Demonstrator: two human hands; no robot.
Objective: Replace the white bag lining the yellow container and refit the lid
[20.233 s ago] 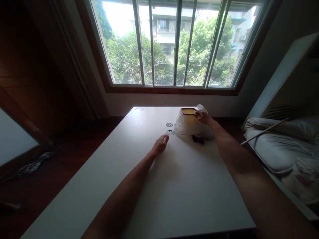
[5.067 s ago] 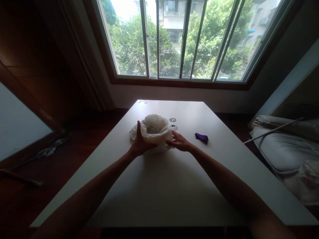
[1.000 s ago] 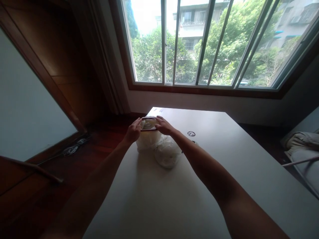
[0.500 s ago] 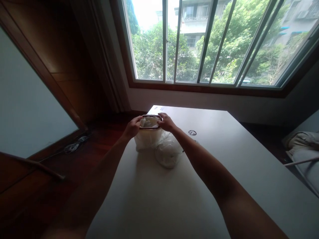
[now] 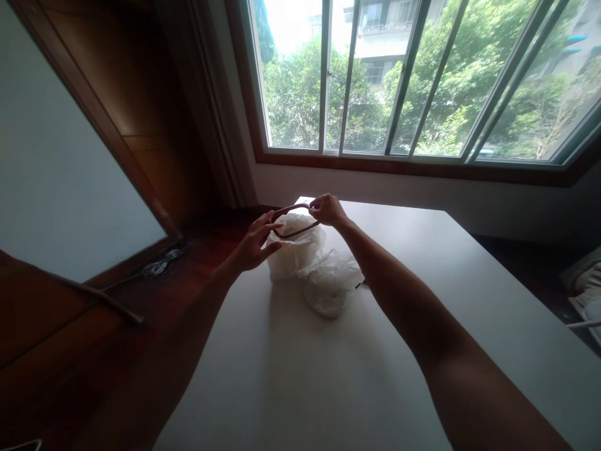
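A small pale bin (image 5: 293, 260), lined with a thin whitish plastic bag (image 5: 307, 247), stands on the white table. Its dark reddish-brown rim ring (image 5: 300, 232) is tilted above the bin's mouth, right side higher. My right hand (image 5: 328, 210) is closed on the ring's far right corner. At the ring's left end is my left hand (image 5: 256, 243), fingers around the ring and thumb stretched out lower, by the bag's edge. A puffed, crumpled part of whitish plastic bag (image 5: 331, 285) lies on the table against the bin, below my right forearm.
The white table (image 5: 300, 369) runs from me toward the window wall. A wide sliding window (image 5: 366, 94) is beyond it. On the dark red floor to the left lies a coiled cable (image 5: 157, 268), near a wooden bar (image 5: 113, 302). Pale fabric (image 5: 589, 285) shows at the far right.
The rim ring has come up off the bin's top and now tilts. My right hand has risen with it; my left hand's thumb has spread apart. The view has shifted slightly left.
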